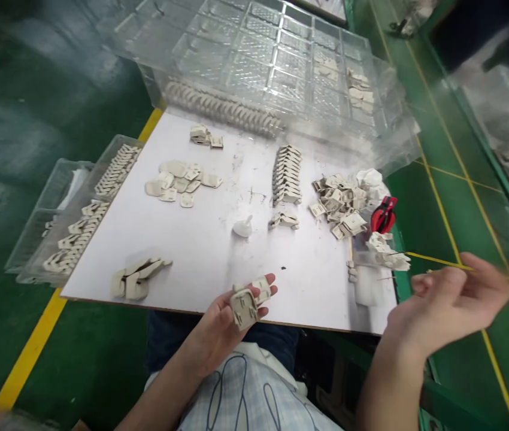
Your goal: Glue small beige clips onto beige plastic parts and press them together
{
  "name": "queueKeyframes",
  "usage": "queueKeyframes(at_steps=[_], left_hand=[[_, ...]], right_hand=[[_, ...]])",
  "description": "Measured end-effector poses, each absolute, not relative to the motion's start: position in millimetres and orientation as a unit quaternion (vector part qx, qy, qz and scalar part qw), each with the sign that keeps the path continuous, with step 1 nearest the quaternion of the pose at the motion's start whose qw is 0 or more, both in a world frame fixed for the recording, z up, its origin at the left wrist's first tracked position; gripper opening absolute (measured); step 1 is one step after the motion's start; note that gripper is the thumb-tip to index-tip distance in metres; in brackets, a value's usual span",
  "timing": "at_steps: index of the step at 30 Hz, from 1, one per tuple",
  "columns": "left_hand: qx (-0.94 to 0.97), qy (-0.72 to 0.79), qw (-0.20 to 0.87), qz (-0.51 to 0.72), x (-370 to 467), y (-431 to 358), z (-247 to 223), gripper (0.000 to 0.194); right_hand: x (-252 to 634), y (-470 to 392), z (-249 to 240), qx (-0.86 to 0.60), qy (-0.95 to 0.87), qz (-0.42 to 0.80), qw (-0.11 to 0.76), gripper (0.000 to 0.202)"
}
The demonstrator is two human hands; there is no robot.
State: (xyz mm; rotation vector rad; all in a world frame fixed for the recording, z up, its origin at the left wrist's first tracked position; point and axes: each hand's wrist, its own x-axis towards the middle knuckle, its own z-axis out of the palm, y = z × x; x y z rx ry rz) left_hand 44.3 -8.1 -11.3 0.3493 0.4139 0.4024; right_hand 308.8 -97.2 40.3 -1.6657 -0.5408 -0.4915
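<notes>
Head view: left hand (219, 328) grasps beige molded plastic pieces (244, 311) at the flat white board's (209, 239) front edge. Right hand (456, 302) past the right edge, fingers curled; can't tell if gripping. Open gap between small white cone-shaped piece (242, 227) and front edge. Clear plastic compartment tray (218, 57) at back: beige parts (361, 99) in right-side cells. Clear plastic tray (66, 226) along left edge: rows of beige parts.

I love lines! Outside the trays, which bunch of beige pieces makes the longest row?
The row left of the big jumbled heap: many pieces line up tightly; other bunches are scattered or small.
</notes>
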Motion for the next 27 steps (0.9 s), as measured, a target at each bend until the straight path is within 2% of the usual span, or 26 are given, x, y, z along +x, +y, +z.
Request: queueKeyframes(at_steps=[1, 2, 5, 7, 9, 13, 20, 27], left_hand=[[0.188, 0.198, 0.941, 0.202, 44, -8, -9, 0.038], [0.205, 0.192, 0.937, 0.206, 44, -8, -6, 0.040], [0.254, 0.178, 0.923, 0.225, 40, -5, 1, 0.043], [0.283, 0.175, 0.911, 0.245, 35, -2, 7, 0.042], [0.303, 0.172, 0.900, 0.261, 30, 1, 12, 0.042], [0.301, 0.164, 0.902, 0.264, 24, 4, 18, 0.047], [0.282, 0.136, 0.912, 0.266, 21, 3, 16, 0.046], [0.325, 0.086, 0.907, 0.253, 12, 10, 14, 0.040]], right_hand=[[290, -94, 41, -0.702, -0.234, -0.101, 0.665, 0.025], [270, -90, 41, -0.695, -0.237, 0.038, 0.678, 0.026], [213, -80, 41, -0.614, -0.221, 0.435, 0.621, 0.029], [188, -76, 40, -0.539, -0.174, 0.574, 0.591, 0.032], [175, -75, 39, -0.508, -0.123, 0.620, 0.586, 0.030], [171, -76, 30, -0.496, -0.062, 0.636, 0.588, 0.025], [167, -69, 30, -0.428, 0.038, 0.719, 0.546, 0.030], [166, -71, 31, -0.324, 0.041, 0.778, 0.537, 0.015]])
